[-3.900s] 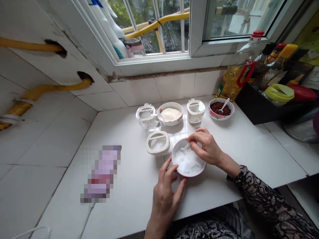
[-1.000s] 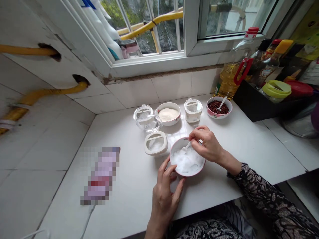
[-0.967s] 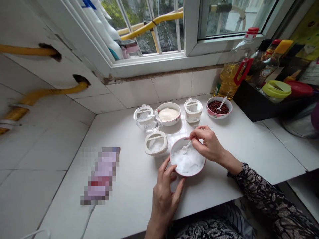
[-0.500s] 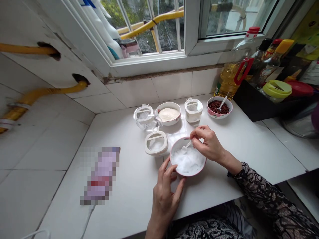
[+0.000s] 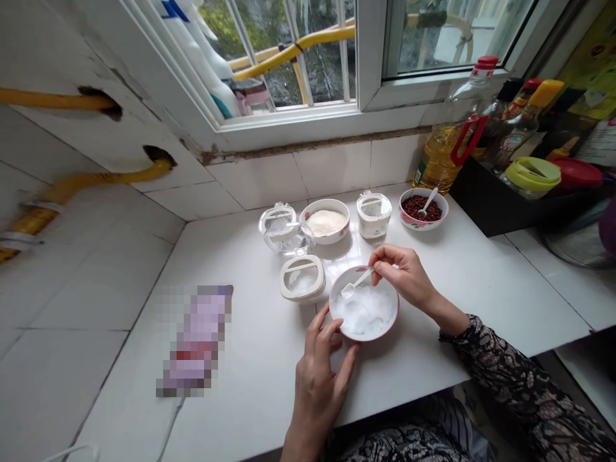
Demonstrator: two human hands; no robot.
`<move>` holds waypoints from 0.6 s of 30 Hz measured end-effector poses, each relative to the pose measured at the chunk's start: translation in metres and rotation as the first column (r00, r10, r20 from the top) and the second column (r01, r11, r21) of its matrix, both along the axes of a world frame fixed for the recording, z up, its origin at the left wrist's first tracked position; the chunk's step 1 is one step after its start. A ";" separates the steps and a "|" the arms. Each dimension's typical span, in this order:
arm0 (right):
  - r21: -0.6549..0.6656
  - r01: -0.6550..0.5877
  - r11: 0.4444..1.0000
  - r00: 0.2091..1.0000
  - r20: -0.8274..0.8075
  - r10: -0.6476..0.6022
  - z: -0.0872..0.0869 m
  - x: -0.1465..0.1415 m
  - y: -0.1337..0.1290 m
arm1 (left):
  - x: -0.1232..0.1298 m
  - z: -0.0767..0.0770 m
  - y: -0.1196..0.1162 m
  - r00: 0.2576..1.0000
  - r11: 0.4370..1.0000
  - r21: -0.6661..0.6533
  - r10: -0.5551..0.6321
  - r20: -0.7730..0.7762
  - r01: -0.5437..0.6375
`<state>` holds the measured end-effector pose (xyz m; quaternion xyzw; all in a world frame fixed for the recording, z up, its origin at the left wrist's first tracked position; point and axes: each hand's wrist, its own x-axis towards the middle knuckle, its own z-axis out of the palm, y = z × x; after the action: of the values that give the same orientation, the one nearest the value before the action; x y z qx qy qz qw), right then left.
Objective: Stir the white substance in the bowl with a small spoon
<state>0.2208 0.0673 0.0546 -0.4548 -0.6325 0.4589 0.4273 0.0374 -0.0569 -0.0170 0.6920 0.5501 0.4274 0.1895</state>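
Observation:
My right hand (image 5: pixel 402 276) pinches the handle of a small white spoon (image 5: pixel 353 288), whose scoop is over the left part of a pink-rimmed bowl (image 5: pixel 395 317). White, salt-like grains (image 5: pixel 368 311) fill the bottom of that bowl. With its fingers at the near left rim, my left hand (image 5: pixel 320 372) holds the bowl steady on the counter. Just left of the bowl stands a square seasoning jar (image 5: pixel 302 282), its clear lid (image 5: pixel 289 239) flipped up, with some white grains inside.
Behind are a second seasoning jar (image 5: pixel 276 218), a bowl of pale grains (image 5: pixel 347 224), a third jar (image 5: pixel 374 221) and a bowl of dark red-brown bits (image 5: pixel 447 215) with a spoon. An oil bottle (image 5: pixel 436 154) and a black rack (image 5: pixel 486 199) stand right. A blurred-out flat object (image 5: pixel 197 340) lies left.
My right hand has lifted the spoon slightly from the white grains, and its scoop has shifted left. My left hand stays on the bowl.

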 end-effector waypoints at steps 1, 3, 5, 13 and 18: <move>-0.043 -0.002 0.999 0.999 -0.050 0.000 0.000 0.001 0.001 | 0.000 0.000 0.000 1.000 1.000 -0.003 0.005 0.005 -0.005; -0.105 -0.012 0.994 0.991 -0.132 -0.002 -0.001 0.001 0.004 | 0.002 -0.001 -0.001 1.000 1.000 -0.004 0.021 0.016 -0.021; -0.140 -0.019 0.990 0.982 -0.190 -0.008 -0.002 0.001 0.006 | 0.003 -0.002 -0.001 0.999 0.999 0.001 0.032 0.022 -0.032; 0.184 -0.014 0.983 0.991 -0.131 0.039 -0.002 -0.023 -0.011 | 0.000 -0.003 0.000 1.000 1.000 -0.004 -0.013 0.007 0.013; 0.638 -0.238 0.733 0.949 0.313 0.035 -0.006 -0.030 -0.013 | 0.002 -0.002 -0.002 0.999 1.000 -0.009 0.021 0.032 -0.020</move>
<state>0.1903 0.0541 0.0484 -0.2833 -0.8402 0.1633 0.4326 0.0395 -0.0585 -0.0193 0.6785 0.5560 0.4379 0.1969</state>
